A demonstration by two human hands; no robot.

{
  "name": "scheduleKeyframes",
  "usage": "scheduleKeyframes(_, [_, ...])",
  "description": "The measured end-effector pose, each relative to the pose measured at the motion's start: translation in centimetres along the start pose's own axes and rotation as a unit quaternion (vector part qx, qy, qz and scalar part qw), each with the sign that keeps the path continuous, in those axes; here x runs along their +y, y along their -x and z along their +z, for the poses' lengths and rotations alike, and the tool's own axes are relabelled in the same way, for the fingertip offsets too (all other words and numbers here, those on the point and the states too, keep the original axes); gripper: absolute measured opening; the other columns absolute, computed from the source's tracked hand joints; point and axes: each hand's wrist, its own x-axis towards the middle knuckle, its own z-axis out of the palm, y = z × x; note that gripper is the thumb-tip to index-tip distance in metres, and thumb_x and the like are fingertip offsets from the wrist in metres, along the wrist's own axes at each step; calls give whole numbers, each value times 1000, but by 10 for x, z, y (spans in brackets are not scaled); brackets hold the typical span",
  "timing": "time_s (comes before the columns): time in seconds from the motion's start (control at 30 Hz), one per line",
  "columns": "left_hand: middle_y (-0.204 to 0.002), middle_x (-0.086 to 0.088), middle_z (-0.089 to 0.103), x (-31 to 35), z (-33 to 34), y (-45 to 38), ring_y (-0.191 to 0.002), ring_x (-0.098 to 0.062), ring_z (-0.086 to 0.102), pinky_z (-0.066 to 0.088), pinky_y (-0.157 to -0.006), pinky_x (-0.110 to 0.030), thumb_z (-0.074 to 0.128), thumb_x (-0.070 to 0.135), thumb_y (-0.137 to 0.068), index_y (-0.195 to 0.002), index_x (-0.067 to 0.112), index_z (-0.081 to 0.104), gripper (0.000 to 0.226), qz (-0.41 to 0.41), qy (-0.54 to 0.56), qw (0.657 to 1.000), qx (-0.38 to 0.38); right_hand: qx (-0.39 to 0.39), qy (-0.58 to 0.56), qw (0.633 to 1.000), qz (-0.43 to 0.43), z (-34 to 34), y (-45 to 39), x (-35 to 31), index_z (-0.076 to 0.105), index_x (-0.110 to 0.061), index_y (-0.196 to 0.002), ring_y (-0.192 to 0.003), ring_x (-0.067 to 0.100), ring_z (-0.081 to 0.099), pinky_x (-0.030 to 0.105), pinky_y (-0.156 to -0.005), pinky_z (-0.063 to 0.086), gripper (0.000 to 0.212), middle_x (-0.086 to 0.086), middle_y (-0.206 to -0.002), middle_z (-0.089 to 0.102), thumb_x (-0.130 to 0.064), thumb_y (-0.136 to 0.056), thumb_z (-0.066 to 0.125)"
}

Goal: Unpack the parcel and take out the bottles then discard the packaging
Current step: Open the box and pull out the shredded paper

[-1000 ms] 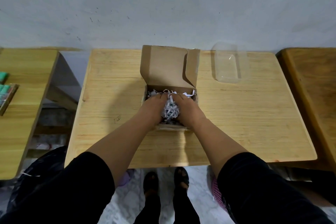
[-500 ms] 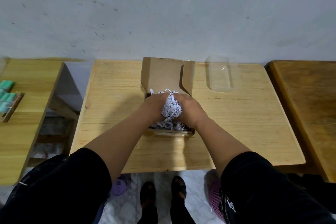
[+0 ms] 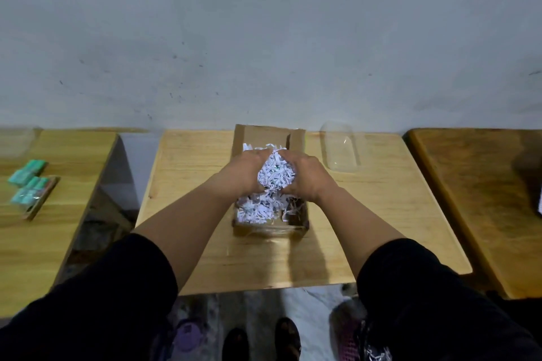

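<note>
A: Where is the parcel?

B: The cardboard box (image 3: pixel 269 223) sits in the middle of the light wooden table (image 3: pixel 187 161), its lid flap (image 3: pixel 264 136) standing open at the far side, towards the grey wall (image 3: pixel 264 38).

A: And the hands?

B: Both are above the box. The left hand (image 3: pixel 245 171) and the right hand (image 3: pixel 306 176) face each other, fingers curled around a clump of shredded white paper (image 3: pixel 275 174) gripped between them and held above the box's rim. More shredded paper (image 3: pixel 258 209) lies loose inside.

A: Any bottles?

B: I cannot tell; the filling covers whatever is inside.

A: Anything else on the table?

B: A clear plastic tray (image 3: pixel 341 148) lies just right of the box. On the neighbouring table (image 3: pixel 58 214) to the left lie some green packets (image 3: pixel 29 184).
</note>
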Motion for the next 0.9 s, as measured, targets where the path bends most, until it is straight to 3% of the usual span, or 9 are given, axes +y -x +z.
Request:
scheduleKeyframes(0.23, [-135,-7,53,13,-33,6,-122,-26,49,42,-102,-38,79,23,-67,-140,22,34,86,35,-40,998,43,46,-2,999,-17,-35,12,-23,53,-28,-127,-113,24,58,30,-95,46,74,2,-124,63,-24,-60,83])
scheduleKeyframes(0.57, [-127,-11,58,32,-80,20,-117,-30,52,43,-96,-34,78,18,-67,-137,20,41,80,67,-46,993,90,86,18,995,-35,-82,23,-49,52,-21,-128,-117,24,56,29,-98,42,74,5,-127,61,-25,-62,84])
scheduleKeyframes(0.9, [-117,-7,64,88,-122,0,-112,-29,55,44,-92,-31,78,22,-65,-128,22,50,68,109,-27,984,138,134,65,988,-31,-156,32,-37,53,-22,-127,-113,24,57,21,-84,39,74,3,-123,64,-25,-60,84])
